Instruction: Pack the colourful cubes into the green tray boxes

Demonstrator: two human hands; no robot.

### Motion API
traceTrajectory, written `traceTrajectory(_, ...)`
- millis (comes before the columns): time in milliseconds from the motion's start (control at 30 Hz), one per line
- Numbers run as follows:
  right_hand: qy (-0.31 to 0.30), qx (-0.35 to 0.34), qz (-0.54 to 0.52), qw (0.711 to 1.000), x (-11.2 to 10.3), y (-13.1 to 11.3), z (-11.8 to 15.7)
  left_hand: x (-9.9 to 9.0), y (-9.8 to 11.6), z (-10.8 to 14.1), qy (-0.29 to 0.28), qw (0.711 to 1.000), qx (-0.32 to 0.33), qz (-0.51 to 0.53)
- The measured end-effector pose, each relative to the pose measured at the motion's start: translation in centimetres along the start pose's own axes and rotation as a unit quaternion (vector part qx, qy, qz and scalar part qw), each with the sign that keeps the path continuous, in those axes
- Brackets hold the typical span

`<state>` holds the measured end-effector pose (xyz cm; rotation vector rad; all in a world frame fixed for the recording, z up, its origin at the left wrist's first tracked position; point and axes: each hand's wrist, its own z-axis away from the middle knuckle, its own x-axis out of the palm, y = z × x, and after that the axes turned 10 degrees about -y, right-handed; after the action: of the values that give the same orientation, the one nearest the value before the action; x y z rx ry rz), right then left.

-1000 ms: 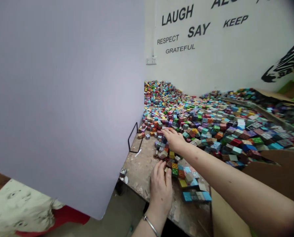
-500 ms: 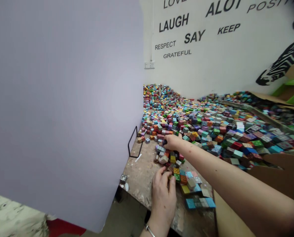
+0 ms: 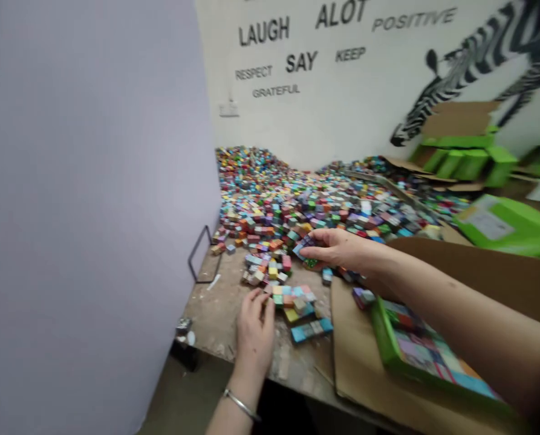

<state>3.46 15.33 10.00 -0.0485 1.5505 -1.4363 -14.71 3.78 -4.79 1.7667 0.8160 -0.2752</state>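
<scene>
My right hand (image 3: 340, 248) is closed in a pinch on a short row of small blue and purple patterned cubes (image 3: 302, 244), at the near edge of a heap of similar cubes. A green cube (image 3: 311, 263) shows just under its fingers. Lower and to the left, my left hand (image 3: 256, 326) rests on the table with fingers apart. Its fingertips reach the left end of a block of cubes laid side by side (image 3: 292, 296); any contact is hard to make out. Closer to me lies a separate row of blue and grey cubes (image 3: 312, 330).
A large pale panel (image 3: 92, 181) stands on the left, with a black wire stand (image 3: 191, 266) beside it. The cube heap (image 3: 270, 193) spreads back to the wall. On the right, a green box (image 3: 385, 338) of cubes sits on cardboard (image 3: 351, 344), near another green box (image 3: 510, 226).
The view has swung right, bringing the green boxes into sight. My right hand has drawn back from the heap, now with a row of cubes in its fingers. My left hand stays by the laid-out cubes.
</scene>
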Motion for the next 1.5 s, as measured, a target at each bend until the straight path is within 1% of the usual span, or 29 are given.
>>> traceTrajectory(67,-0.018,0.020,-0.097,0.995,-0.7,1.3,5.3,0.2,-0.3,-0.3,-0.005,1.000,0.004,0.013)
traceTrajectory(133,-0.016,0.060,-0.143,0.988,-1.0,3.2,10.1,0.3,-0.6,-0.6,0.001,1.000,0.015,0.003)
traceTrajectory(167,-0.005,0.081,-0.151,0.985,-1.0,4.3,12.1,0.3,-0.6,-0.7,0.001,1.000,0.023,-0.004)
traceTrajectory(233,0.030,0.116,-0.147,0.982,-0.8,6.8,15.1,0.1,-0.4,-0.8,0.000,0.999,0.045,-0.020)
traceTrajectory(267,0.043,0.128,-0.135,0.982,-0.5,8.0,16.0,0.0,-0.1,-0.8,0.002,0.998,0.058,-0.029)
traceTrajectory(333,0.061,0.132,-0.085,0.986,0.2,10.0,16.7,-0.2,0.8,-0.6,0.018,0.995,0.090,-0.046)
traceTrajectory(433,0.062,0.101,0.012,0.993,1.3,11.4,16.2,-0.1,2.8,0.1,0.048,0.985,0.152,-0.064)
traceTrajectory(533,0.084,0.053,0.104,0.990,2.3,11.6,15.9,0.9,5.2,1.6,0.024,0.970,0.232,-0.073)
traceTrajectory(633,0.154,0.010,0.158,0.975,2.9,11.9,16.6,2.3,7.6,3.4,-0.040,0.955,0.283,-0.073)
traceTrajectory(700,0.181,-0.001,0.167,0.969,3.1,12.1,17.4,3.3,9.1,4.5,-0.106,0.949,0.287,-0.076)
traceTrajectory(800,0.167,0.019,0.162,0.972,3.4,12.4,17.8,4.6,10.7,5.6,-0.228,0.931,0.275,-0.077)
traceTrajectory(867,0.154,0.035,0.141,0.977,3.6,12.7,17.5,5.2,11.5,6.1,-0.292,0.915,0.271,-0.064)
traceTrajectory(967,0.169,0.024,0.113,0.979,4.2,13.8,16.7,5.7,12.2,6.5,-0.343,0.896,0.277,-0.041)
traceTrajectory(1033,0.178,0.006,0.103,0.979,4.6,14.8,16.4,5.6,12.3,6.8,-0.353,0.893,0.279,-0.034)
traceTrajectory(1100,0.182,-0.012,0.105,0.978,4.7,15.5,16.4,5.3,12.1,7.0,-0.338,0.898,0.280,-0.037)
traceTrajectory(1167,0.196,-0.026,0.117,0.973,4.8,15.5,16.6,4.6,11.4,6.9,-0.295,0.911,0.282,-0.059)
traceTrajectory(1200,0.204,-0.032,0.124,0.971,4.8,15.1,16.6,4.1,10.8,6.6,-0.256,0.923,0.278,-0.074)
traceTrajectory(1267,0.210,-0.040,0.131,0.968,5.1,13.5,16.4,2.8,8.9,5.4,-0.151,0.952,0.247,-0.102)
traceTrajectory(1300,0.198,-0.046,0.129,0.971,5.4,12.4,16.0,2.1,7.7,4.6,-0.085,0.967,0.213,-0.109)
traceTrajectory(1333,0.179,-0.053,0.125,0.974,5.8,11.2,15.4,1.4,6.4,3.8,-0.032,0.979,0.169,-0.112)
traceTrajectory(1367,0.159,-0.062,0.121,0.978,6.2,10.0,14.5,0.7,5.0,3.0,0.009,0.988,0.111,-0.111)
traceTrajectory(1400,0.142,-0.073,0.117,0.980,6.7,9.0,13.4,0.1,3.8,2.3,0.041,0.992,0.060,-0.104)
traceTrajectory(1467,0.118,-0.104,0.122,0.980,7.8,7.3,10.5,-0.6,1.7,1.3,0.068,0.993,0.007,-0.099)
traceTrajectory(1500,0.115,-0.120,0.133,0.977,8.4,6.8,9.0,-0.8,0.9,1.1,0.072,0.993,-0.009,-0.096)
